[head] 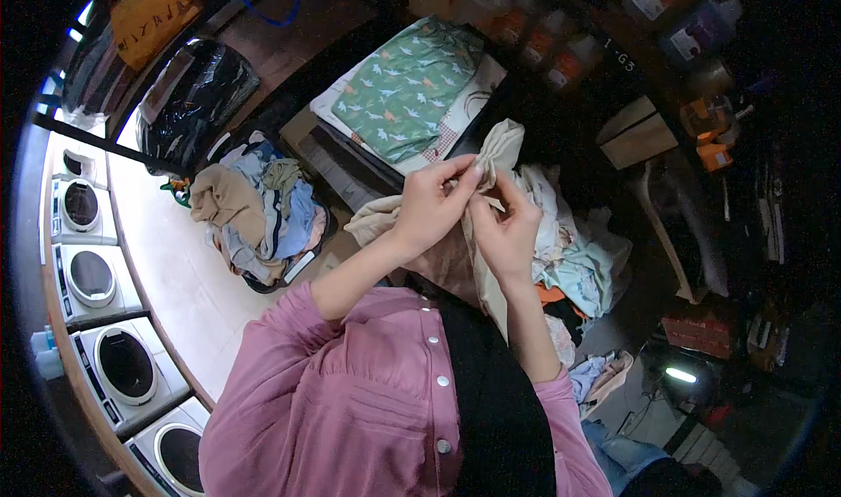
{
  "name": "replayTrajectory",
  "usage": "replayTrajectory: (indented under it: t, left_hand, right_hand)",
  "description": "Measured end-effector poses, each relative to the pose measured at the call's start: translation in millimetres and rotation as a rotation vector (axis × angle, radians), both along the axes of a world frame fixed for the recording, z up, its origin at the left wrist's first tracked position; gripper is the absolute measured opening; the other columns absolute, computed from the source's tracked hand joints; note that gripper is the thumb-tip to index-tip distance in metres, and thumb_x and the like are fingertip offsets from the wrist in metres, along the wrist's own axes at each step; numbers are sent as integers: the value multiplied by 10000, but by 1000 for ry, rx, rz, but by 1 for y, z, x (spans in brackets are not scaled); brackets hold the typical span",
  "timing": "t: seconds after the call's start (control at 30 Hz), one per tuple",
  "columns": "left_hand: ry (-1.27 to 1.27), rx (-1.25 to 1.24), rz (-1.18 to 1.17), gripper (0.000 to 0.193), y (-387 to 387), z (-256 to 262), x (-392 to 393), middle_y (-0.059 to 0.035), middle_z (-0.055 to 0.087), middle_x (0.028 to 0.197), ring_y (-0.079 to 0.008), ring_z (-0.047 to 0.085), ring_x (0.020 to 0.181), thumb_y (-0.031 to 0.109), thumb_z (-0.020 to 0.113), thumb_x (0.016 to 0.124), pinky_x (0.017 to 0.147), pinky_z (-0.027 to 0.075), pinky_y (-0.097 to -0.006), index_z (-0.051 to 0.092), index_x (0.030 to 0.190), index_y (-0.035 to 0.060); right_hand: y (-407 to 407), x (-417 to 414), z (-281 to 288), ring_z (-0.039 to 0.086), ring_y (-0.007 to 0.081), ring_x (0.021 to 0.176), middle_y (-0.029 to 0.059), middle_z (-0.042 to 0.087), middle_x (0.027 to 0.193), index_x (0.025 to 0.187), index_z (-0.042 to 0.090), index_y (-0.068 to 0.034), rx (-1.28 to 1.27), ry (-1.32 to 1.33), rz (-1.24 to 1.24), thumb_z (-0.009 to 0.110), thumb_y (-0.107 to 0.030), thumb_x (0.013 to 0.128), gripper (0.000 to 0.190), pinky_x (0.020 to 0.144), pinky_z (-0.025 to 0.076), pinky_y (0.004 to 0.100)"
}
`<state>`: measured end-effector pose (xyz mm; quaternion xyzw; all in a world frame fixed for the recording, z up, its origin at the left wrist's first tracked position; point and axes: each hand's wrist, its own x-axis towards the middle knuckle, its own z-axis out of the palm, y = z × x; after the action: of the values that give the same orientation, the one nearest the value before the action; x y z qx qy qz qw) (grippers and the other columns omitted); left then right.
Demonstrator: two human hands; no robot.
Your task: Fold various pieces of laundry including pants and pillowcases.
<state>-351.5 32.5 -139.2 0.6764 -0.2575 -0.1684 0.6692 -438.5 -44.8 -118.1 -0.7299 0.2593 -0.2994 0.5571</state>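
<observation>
Both hands are up before my chest with a cream cloth garment (pixel 500 143) between them. Its gathered end rises above my fingertips, and other folds hang down between my arms. My left hand (pixel 430 201) pinches the gathers between thumb and fingers. Close against it, my right hand (pixel 506 234) grips the same cloth just below. Part of the fabric is hidden behind my hands and wrists. Beyond them lies a stack of folded cloths, topped by a green dinosaur-print cloth (pixel 410 86).
A heap of mixed clothes (pixel 253 208) sits to the left. At right is a pile of light laundry (pixel 571 267). Front-loading machines (pixel 125 365) line the far left. Bottles (pixel 700 30) and a cardboard box (pixel 637 132) stand at upper right. A person's jeans-clad leg (pixel 621 454) shows lower right.
</observation>
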Motion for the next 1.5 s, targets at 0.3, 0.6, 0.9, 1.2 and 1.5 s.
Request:
replayTrajectory:
  t: [0.3, 0.6, 0.9, 1.2, 1.5]
  left_hand:
    - [10, 11, -177, 287, 24, 5, 19, -58, 652, 959, -101, 574, 919, 93, 684, 808, 823, 455, -251, 638, 1054, -49]
    - [-488, -113, -610, 293, 66, 105, 40, -96, 673, 855, -172, 588, 775, -85, 591, 690, 698, 455, -276, 691, 954, -6]
    - [-372, -162, -124, 250, 107, 161, 119, -18, 638, 959, -97, 580, 871, 54, 648, 826, 764, 477, -244, 635, 1074, 31]
    - [-418, -143, -155, 179, 44, 227, 203, -28, 622, 877, -85, 576, 778, -34, 521, 843, 683, 479, -218, 602, 990, 29]
    - [-899, -33, -7, 212, 89, 127, 239, -58, 651, 954, -134, 586, 937, -14, 535, 762, 845, 443, -262, 609, 960, 12]
  right_hand:
    - [-20, -15, 3, 535, 204, 1111, 171, 475, 1318, 1333, 373, 95, 507, -40, 469, 429, 101, 658, 677, 942, 439, 310]
    - [-62, 10, 100, 217, 364, 1372, 112, 349, 1445, 969, 631, -90, -1066, 292, 669, 594, -41, 606, 367, 1091, 117, 598]
    - [-90, 3, 177, 504, 121, 862, 87, 583, 886, 894, 500, 22, -507, 241, 654, 674, 30, 700, 261, 754, 438, 266]
    - [-127, 70, 219, 560, 184, 695, 184, 559, 772, 954, 472, -41, -1199, -18, 55, 630, -58, 800, 221, 644, 457, 310]
    - [-47, 72, 125, 576, 256, 614, 147, 629, 873, 1131, 569, 31, -1459, -108, 21, 565, 28, 633, 497, 562, 476, 350]
